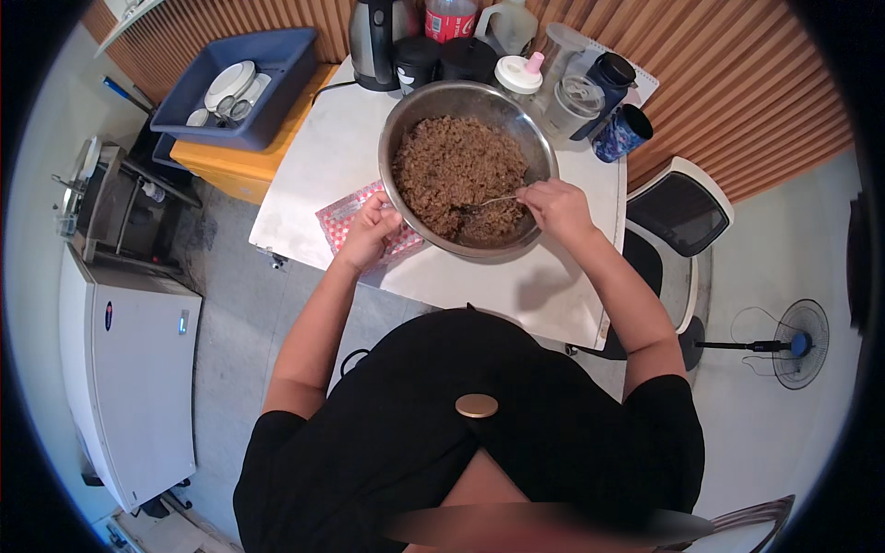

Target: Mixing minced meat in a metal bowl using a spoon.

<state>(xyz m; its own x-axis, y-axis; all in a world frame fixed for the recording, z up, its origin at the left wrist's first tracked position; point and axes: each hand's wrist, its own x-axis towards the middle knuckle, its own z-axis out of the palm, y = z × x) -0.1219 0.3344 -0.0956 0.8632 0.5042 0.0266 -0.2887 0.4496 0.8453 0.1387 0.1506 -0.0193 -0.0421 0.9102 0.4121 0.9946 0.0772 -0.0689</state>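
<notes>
A large stainless steel bowl (538, 131) sits tilted on the white table, full of a brown, crumbly food mixture (460, 162). My left hand (373, 231) grips the bowl's rim at its lower left, thumb towards the inside. In my right hand (556, 207) is the handle of a metal utensil (496, 201), a spoon or fork. Its head is sunk in the mixture near the lower part of the bowl, so its shape is hidden. Under the left hand and partly beneath the bowl lies a red-and-white patterned packet or cloth (337, 220).
Behind the bowl stand an electric kettle (373, 45), black lidded cups (417, 61), a plastic jug (513, 26), a jar with a white lid (520, 75) and a blue tumbler (622, 133). A blue tub (276, 104) of dishes is at left. An office chair (681, 207) stands right.
</notes>
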